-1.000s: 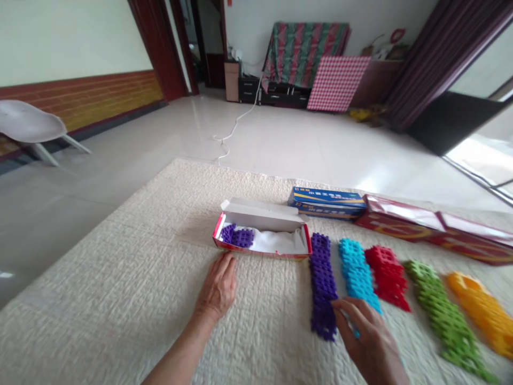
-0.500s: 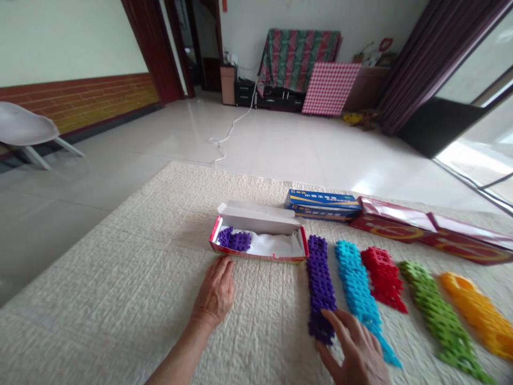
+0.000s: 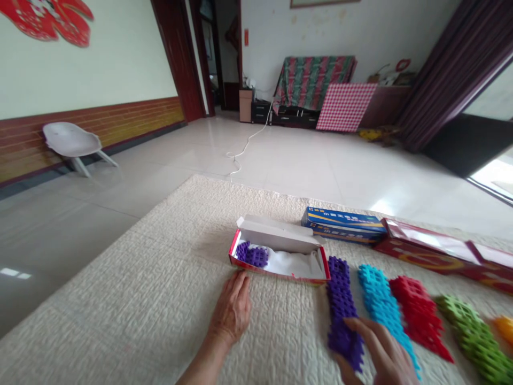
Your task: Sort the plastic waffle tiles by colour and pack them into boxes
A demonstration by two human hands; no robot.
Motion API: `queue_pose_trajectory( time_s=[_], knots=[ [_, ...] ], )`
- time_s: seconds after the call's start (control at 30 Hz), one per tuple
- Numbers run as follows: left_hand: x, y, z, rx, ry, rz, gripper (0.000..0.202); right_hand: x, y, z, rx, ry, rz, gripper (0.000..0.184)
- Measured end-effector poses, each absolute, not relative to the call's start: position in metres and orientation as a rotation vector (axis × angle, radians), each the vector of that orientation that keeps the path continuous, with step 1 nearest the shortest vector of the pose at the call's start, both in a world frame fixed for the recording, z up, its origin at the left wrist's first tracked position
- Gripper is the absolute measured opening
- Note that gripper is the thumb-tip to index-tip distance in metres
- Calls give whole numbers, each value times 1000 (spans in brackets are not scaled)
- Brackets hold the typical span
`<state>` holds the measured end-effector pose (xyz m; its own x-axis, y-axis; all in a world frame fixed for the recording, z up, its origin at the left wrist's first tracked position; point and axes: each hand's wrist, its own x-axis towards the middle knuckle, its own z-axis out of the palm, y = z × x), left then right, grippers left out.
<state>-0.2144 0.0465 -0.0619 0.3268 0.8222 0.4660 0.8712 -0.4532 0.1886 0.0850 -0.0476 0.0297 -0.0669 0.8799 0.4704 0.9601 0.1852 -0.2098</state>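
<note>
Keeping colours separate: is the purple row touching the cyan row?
Apart. The head view shows a strip of beige mat between the purple row and the cyan row, down to where the right hand covers their near ends.

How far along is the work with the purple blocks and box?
Done: a few purple blocks lie in the box. In hand: the right hand touches the purple row; the left hand rests beside the box. Left: that row and the blue row, red row and green row lie outside.
</note>
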Motion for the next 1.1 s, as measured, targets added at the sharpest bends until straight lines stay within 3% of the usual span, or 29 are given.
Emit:
queue_pose_trajectory(
  time_s=[0.17,0.3,0.6,1.1],
  knots=[
    [-214,48,-62,-2439,-1539,-801,45,37,67,85,-1470,-2129,219,39],
    [-214,47,-63,-2433,-1536,-792,45,1,127,78,-1391,-2233,424,40],
    [-215,47,-66,-2457,-1555,-773,44,-27,134,51,-1424,-2251,454,40],
    [-212,46,-59,-2463,-1595,-738,45,-38,143,71,-1474,-2501,359,30]
  ],
)
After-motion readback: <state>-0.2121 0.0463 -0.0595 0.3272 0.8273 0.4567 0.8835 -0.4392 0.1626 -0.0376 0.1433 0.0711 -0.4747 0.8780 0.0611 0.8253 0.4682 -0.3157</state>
